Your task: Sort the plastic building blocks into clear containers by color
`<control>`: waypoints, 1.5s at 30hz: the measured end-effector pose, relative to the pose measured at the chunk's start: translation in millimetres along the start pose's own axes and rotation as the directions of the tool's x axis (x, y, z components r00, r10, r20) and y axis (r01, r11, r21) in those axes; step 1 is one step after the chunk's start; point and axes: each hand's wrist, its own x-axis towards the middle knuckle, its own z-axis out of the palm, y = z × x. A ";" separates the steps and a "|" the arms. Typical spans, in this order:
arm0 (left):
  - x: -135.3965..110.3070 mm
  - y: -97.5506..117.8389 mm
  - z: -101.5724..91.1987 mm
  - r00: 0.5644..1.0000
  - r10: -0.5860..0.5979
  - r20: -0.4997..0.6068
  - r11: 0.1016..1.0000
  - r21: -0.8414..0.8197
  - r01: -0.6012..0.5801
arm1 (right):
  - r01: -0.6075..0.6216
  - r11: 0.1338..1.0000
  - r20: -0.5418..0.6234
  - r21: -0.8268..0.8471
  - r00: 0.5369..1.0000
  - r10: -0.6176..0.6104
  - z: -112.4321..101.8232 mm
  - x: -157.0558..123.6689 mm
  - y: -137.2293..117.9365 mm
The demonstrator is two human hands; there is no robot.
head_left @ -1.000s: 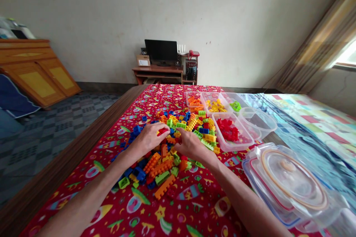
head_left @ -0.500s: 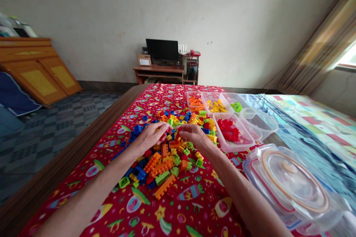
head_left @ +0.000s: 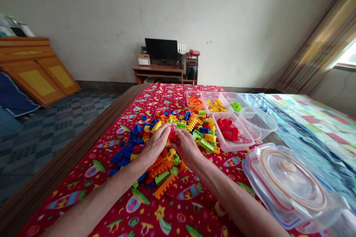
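A heap of colourful plastic toy bricks (head_left: 160, 168) is spread over the red patterned cloth (head_left: 164, 222). My left hand (head_left: 158, 143) is over the middle of it, fingers held together and curved inward. Opposite, my right hand (head_left: 187, 145) bends its fingers toward the left one. Between the fingertips of both hands show red bricks (head_left: 172, 133), cupped from either side; how many there are is hidden. Just right of the heap stands a clear box (head_left: 243, 133) with red bricks inside.
Farther back are clear boxes with orange bricks (head_left: 194, 102), yellow bricks (head_left: 217, 106) and green bricks (head_left: 236, 106). A round clear tub (head_left: 258, 122) sits to their right. Stacked clear lids (head_left: 289, 181) lie at the near right.
My hands have come closer together and turned inward around the red bricks. Some bricks near them have shifted, and more green ones show on the heap's right side.
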 end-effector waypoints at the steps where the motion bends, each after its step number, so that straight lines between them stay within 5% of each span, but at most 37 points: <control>1: -0.6 2.4 0.9 0.998 0.042 0.049 0.997 0.058 -0.045 | 0.007 1.000 0.003 0.002 1.000 -0.007 -0.2 0.6 0.5; 4: -0.1 3.4 2.9 0.974 0.161 0.160 0.965 0.181 -0.190 | 0.004 1.000 0.070 -0.003 0.998 -0.004 -1.4 2.4 -0.4; 8: 4.4 -6.4 2.2 0.952 0.258 0.165 0.920 0.259 -0.294 | 0.008 1.000 0.059 -0.001 0.998 -0.008 -2.4 4.5 -7.0; 14: 12.3 -8.5 -5.8 0.965 0.217 0.144 0.918 0.306 -0.252 | 0.066 0.994 0.013 -0.086 0.998 -0.065 -3.8 6.8 -25.4; 17: 14.8 -0.5 -14.3 0.974 0.197 0.114 0.919 0.324 -0.224 | 0.241 0.927 -0.004 -0.288 0.967 -0.253 -11.1 10.0 -48.9; 19: 16.8 4.1 -20.5 0.977 0.194 0.091 0.923 0.321 -0.213 | 0.385 0.755 0.006 -0.531 0.893 -0.450 -21.3 13.3 -71.4; 21: 19.4 6.6 -26.1 0.980 0.189 0.069 0.929 0.311 -0.201 | 0.441 0.442 0.053 -0.781 0.752 -0.657 -35.5 16.7 -95.3; 23: 22.5 6.6 -31.0 0.982 0.179 0.053 0.938 0.292 -0.187 | 0.345 0.134 0.114 -0.929 0.610 -0.784 -52.1 19.2 -115.1; 25: 25.7 4.9 -35.3 0.985 0.170 0.034 0.946 0.273 -0.173 | 0.166 -0.068 0.150 -0.984 0.549 -0.822 -68.8 20.0 -127.1; 29: 30.7 -0.2 -41.6 0.988 0.152 0.006 0.958 0.247 -0.149 | -0.130 -0.261 0.137 -0.957 0.592 -0.795 -95.8 16.8 -130.4; 33: 33.5 -3.4 -42.0 0.991 0.129 0.031 0.963 0.236 -0.133 | -0.233 -0.352 0.108 -0.906 0.678 -0.727 -106.1 12.3 -129.9; 38: 35.5 -9.2 -40.4 0.981 0.173 0.087 0.953 0.237 -0.189 | -0.160 -0.403 0.157 -0.901 0.745 -0.648 -95.7 15.7 -128.6; 45: 30.7 3.0 -47.1 0.905 0.207 0.372 0.891 0.311 -0.331 | 0.088 -0.493 0.341 -0.866 0.824 -0.452 -81.1 24.7 -92.2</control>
